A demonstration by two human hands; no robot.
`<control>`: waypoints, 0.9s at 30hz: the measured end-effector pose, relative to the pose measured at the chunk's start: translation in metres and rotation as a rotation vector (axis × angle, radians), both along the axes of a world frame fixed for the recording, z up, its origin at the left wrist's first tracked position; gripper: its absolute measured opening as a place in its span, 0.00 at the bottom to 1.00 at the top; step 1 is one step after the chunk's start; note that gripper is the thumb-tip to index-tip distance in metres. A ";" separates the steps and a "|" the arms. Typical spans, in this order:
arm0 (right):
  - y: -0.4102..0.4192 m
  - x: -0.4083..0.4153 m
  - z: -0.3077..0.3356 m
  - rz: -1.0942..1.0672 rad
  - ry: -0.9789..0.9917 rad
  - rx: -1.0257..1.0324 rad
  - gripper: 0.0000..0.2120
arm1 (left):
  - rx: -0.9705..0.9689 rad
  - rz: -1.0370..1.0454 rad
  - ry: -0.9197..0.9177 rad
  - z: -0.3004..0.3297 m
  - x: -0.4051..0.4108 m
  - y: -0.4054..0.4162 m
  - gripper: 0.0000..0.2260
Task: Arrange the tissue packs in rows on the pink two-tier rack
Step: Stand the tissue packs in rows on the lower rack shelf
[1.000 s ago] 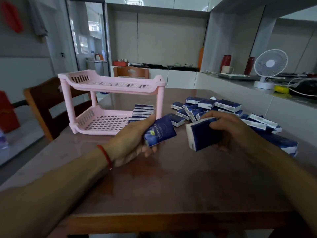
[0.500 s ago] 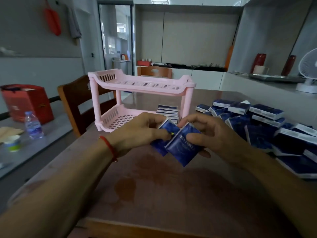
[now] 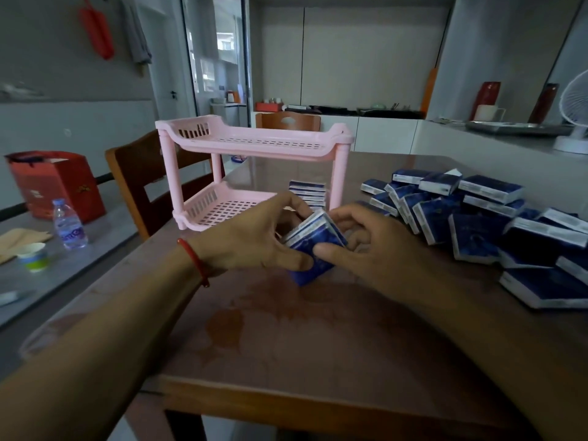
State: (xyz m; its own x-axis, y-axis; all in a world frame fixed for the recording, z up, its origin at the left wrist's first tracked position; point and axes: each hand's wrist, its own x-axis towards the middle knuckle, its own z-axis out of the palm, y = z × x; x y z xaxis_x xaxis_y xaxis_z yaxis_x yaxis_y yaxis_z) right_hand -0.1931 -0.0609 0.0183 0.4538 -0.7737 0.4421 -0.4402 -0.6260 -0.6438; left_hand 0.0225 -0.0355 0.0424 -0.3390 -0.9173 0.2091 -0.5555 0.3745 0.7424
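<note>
Two packs (image 3: 313, 246) were pinched together between the left hand (image 3: 254, 237) and right hand (image 3: 366, 249), at 6 o'clock from the rack (image 3: 254, 173). Light, soft, slick-wrapped packs were judged best gripped across the flat faces.

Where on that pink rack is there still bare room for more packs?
The top tier looks bare end to end. The lower tier is open on its left, up to the row of packs by the right post. The loose packs crowd the table's right side.
</note>
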 end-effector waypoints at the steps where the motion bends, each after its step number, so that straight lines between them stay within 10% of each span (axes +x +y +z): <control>1: 0.000 0.000 -0.002 -0.008 0.006 0.021 0.20 | -0.005 0.021 0.007 -0.001 0.002 -0.001 0.22; 14: -0.016 0.010 -0.013 0.068 0.045 0.125 0.04 | -0.204 0.422 -0.245 0.015 0.069 -0.049 0.20; 27: -0.035 -0.011 -0.004 -0.036 0.063 0.124 0.12 | -0.040 0.349 -0.288 0.001 0.075 -0.145 0.22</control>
